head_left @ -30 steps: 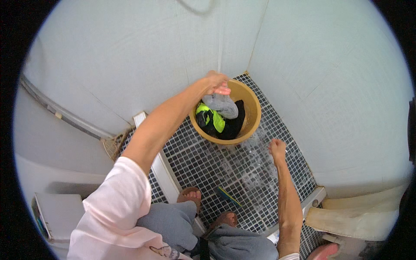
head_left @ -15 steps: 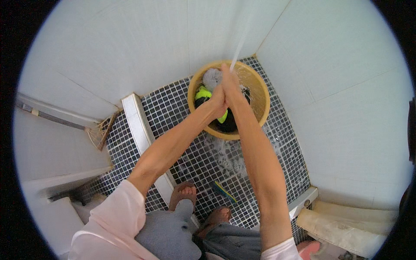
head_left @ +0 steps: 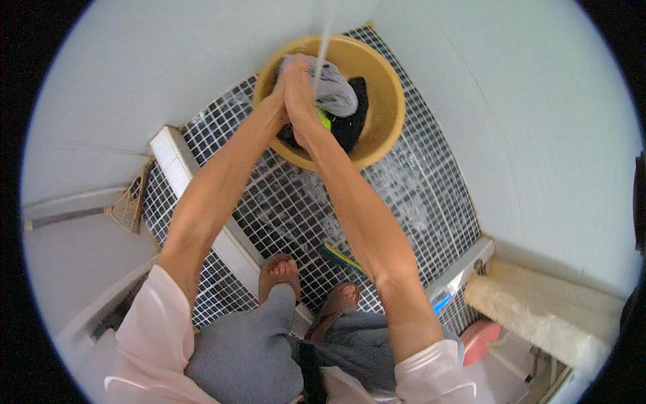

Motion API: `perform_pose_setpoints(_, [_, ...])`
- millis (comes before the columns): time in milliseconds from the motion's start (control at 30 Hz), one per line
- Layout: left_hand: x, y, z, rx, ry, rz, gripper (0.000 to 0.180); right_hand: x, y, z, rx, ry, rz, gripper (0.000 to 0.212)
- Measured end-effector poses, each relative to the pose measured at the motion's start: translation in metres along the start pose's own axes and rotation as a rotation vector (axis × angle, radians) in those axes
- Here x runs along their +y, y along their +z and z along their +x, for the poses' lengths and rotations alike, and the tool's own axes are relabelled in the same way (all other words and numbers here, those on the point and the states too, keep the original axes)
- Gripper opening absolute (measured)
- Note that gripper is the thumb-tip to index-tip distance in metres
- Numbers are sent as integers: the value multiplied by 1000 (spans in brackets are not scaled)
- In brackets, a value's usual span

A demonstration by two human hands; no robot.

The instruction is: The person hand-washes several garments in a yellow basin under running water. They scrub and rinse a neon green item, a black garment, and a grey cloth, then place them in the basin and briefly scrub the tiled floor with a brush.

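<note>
A yellow basin (head_left: 387, 128) holds wet clothes: a grey cloth (head_left: 336, 91), a black cloth (head_left: 356, 124) and a bright yellow-green piece (head_left: 324, 120). Over its left side, my right hand (head_left: 300, 94) lies against my left hand (head_left: 276, 102), the two pressed together. The right hand's fingers look stretched out, pointing to the far side. Most of the left hand, its fingers included, is hidden behind the right. A thin stream of water (head_left: 325, 40) falls from above beside my right hand, onto the grey cloth.
Suds (head_left: 410, 195) lie on the dark tiled floor (head_left: 282, 195). A blue-and-yellow brush (head_left: 343, 258) rests near my sandalled feet. A white ledge (head_left: 176, 161) runs along the left; a long-handled tool (head_left: 128, 205) leans beyond it. White walls stand close behind and to the right.
The view has shifted, so the basin appears farther up and left. My hands have moved toward the basin's left side, and more of the grey cloth shows beside them.
</note>
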State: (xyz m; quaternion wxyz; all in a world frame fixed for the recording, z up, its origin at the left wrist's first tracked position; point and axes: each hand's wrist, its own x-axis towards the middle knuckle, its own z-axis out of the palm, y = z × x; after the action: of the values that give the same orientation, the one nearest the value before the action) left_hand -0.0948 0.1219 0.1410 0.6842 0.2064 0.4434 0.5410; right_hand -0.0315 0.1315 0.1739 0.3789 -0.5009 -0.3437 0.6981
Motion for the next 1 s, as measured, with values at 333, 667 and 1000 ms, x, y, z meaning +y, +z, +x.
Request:
perform_pose_setpoints(333, [-27, 16, -8, 27, -141, 230, 65, 19, -22, -3, 63, 70, 247, 78])
perform_pose_setpoints(667, [-19, -20, 17, 15, -219, -163, 30, 68, -28, 13, -112, 0, 1252, 71])
perform_pose_setpoints(1000, [-56, 32, -36, -97, -215, 7, 54, 51, -70, 64, 330, -395, -881, 35])
